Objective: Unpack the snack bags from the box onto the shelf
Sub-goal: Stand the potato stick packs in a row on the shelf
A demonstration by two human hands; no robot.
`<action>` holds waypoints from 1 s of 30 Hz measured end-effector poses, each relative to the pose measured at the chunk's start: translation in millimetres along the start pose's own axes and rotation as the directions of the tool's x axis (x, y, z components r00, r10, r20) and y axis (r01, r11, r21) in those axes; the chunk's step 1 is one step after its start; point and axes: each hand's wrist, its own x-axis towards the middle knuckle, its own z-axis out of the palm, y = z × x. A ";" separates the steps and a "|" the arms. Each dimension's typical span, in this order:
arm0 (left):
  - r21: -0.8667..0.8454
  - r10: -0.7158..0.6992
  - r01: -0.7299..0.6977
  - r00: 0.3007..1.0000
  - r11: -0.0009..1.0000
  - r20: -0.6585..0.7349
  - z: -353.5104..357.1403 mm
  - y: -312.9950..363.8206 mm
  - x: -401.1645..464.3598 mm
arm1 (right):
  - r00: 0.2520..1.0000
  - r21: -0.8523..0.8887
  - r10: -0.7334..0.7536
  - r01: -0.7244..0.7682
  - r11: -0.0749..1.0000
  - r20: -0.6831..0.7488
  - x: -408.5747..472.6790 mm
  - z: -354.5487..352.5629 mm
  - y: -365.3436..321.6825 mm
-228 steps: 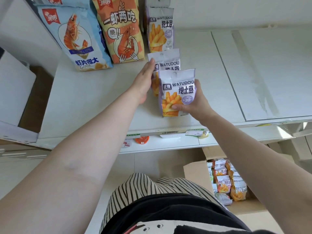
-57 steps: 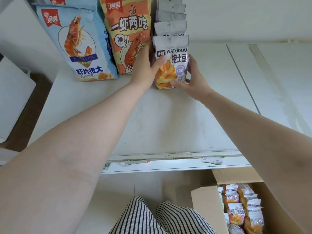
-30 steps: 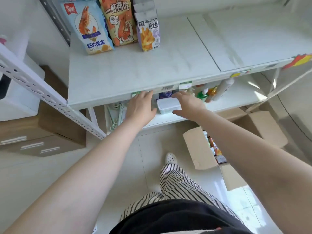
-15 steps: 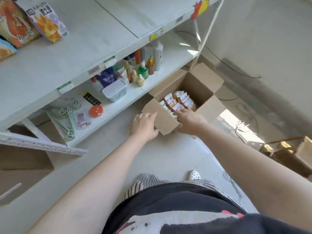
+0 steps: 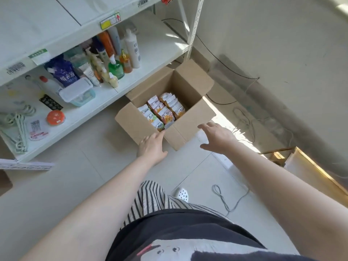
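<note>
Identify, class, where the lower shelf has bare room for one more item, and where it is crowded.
The lower shelf is bare at its right end, between the white bottle and the upright post. Left of that, bottles, a lidded container and an orange disc crowd it.

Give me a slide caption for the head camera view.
Both empty hands, left and right, reach toward the open cardboard box of snack bags.

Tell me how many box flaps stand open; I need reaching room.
4: cardboard box flaps sit left, near, far and right.
</note>
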 end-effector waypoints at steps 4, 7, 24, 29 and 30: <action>0.013 -0.045 0.046 0.999 0.999 -0.004 -7.1 15.2 16.4 | 0.999 0.016 -0.033 0.034 0.999 -0.024 21.8 -14.1 27.9; 0.016 -0.050 0.050 0.999 0.999 -0.011 -21.7 25.9 44.3 | 0.998 0.026 -0.062 0.062 0.998 -0.011 48.4 -24.0 39.6; -0.051 -0.109 0.110 0.994 0.993 0.014 -97.2 71.8 227.7 | 0.991 0.036 -0.123 0.121 0.992 0.052 211.2 -112.3 119.0; -0.137 -0.265 0.264 0.964 0.955 0.010 -101.7 70.2 262.0 | 0.967 0.026 -0.236 0.235 0.972 0.100 276.9 -139.8 130.6; -0.149 -0.298 0.295 0.955 0.944 0.001 -101.5 71.3 267.6 | 0.958 0.028 -0.263 0.262 0.965 0.113 289.6 -144.1 132.2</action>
